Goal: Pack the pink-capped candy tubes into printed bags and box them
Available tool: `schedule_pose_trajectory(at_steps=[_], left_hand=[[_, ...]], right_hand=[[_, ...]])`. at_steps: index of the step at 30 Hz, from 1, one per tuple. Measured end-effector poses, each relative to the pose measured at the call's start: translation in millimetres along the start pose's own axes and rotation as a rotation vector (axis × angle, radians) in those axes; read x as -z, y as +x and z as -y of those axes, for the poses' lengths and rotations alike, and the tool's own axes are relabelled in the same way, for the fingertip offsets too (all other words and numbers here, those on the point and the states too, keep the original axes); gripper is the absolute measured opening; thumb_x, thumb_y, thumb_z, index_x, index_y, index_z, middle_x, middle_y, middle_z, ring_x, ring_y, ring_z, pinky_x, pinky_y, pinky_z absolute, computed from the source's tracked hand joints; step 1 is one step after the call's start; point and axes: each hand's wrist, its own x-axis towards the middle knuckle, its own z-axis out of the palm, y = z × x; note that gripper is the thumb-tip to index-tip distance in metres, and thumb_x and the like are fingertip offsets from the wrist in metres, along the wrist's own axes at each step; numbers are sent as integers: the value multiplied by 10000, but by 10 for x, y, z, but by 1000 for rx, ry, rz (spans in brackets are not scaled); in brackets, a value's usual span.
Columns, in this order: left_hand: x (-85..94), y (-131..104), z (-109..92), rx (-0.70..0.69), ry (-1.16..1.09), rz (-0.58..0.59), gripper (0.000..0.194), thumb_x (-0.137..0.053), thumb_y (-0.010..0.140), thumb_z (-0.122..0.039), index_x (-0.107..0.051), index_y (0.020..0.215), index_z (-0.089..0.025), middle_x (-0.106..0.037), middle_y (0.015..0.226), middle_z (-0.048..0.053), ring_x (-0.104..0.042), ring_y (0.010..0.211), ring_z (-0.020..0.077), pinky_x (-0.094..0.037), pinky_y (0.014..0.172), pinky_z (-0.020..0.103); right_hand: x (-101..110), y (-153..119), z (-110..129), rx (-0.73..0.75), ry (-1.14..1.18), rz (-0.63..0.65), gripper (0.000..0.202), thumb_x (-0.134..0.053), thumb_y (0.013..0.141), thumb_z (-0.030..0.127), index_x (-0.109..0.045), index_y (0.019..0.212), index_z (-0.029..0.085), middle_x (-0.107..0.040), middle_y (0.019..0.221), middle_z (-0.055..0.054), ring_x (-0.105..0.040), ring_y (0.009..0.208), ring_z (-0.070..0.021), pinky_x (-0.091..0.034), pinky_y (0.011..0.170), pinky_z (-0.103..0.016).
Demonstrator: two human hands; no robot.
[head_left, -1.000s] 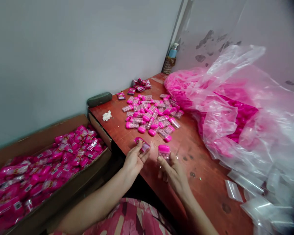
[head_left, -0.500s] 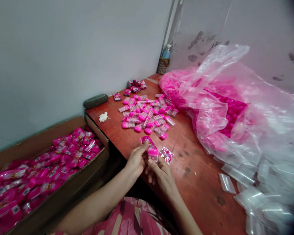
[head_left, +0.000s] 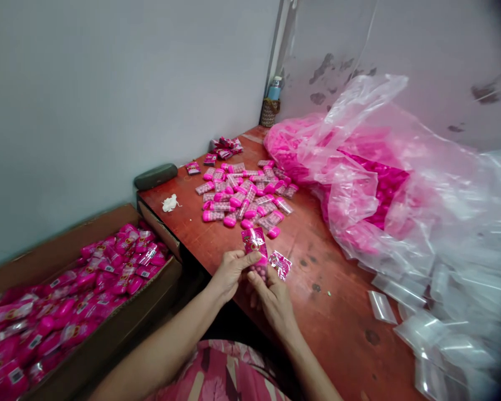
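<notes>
Over the table's near edge, my left hand [head_left: 232, 272] pinches a printed pink sleeve [head_left: 254, 240] between thumb and fingers. The sleeve stands upright over the top of a small clear candy container [head_left: 259, 270] with pink balls inside. My right hand [head_left: 275, 298] grips the container's lower part, thumb in front. How far the sleeve reaches down is partly hidden by my thumbs. Just beyond my right fingers lies a flat pink-and-white printed packet [head_left: 280, 264]. Farther up is a heap of pink-capped candy containers [head_left: 246, 192].
A cardboard box [head_left: 173, 273] of wrapped pink packs stands at the left. A large plastic bag [head_left: 359, 184] of pink pieces lies right, with clear sleeves [head_left: 382, 306] in front. Folded printed packets [head_left: 227, 147], a dark case [head_left: 156, 176] and crumpled white tissue [head_left: 171, 203] lie farther back.
The printed sleeve now stands more upright and shows its front, with my left thumb across its lower part. The whole view has shifted slightly, so things appear farther left.
</notes>
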Motion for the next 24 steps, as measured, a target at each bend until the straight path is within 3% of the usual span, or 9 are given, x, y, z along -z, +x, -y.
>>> schedule_pose_trajectory(at_steps=[4,7,13,18,24], left_hand=[[11,-11,-30,36,98,110,283,-688,638,-339,-583,599,-79,-572,487,32,-514,364,121,-405,351,223],[29,-3,-36,38,126,142,259,-675,657,-317,-607,640,-68,-578,501,35,-518,376,115,-410,371,220],[50,2,-18,14,-20,-46,247,-708,623,-296,-591,615,-79,-595,564,36,-540,471,100,-426,454,207],[22,-28,-8,38,-60,-39,262,-727,598,-295,-606,634,-66,-608,592,54,-558,523,112,-443,514,223],[46,-21,-3,34,-56,-89,268,-719,608,-317,-590,625,-83,-592,560,39,-541,488,110,-439,490,231]], right_hand=[[45,24,25,-88,242,140,280,-485,808,444,-442,731,178,-562,511,29,-385,282,-44,-216,280,-152],[56,17,28,-71,213,84,260,-543,786,413,-464,722,173,-553,520,39,-414,313,-44,-261,301,-148],[48,-78,38,-10,351,6,271,-549,809,320,-440,1031,210,-614,753,1,-583,588,-107,-458,500,-208],[54,-97,34,17,320,-63,271,-599,778,280,-422,972,213,-622,647,25,-581,525,-114,-475,518,-238],[32,-99,19,40,286,-33,222,-599,779,261,-430,916,216,-638,679,19,-592,533,-114,-480,505,-238]])
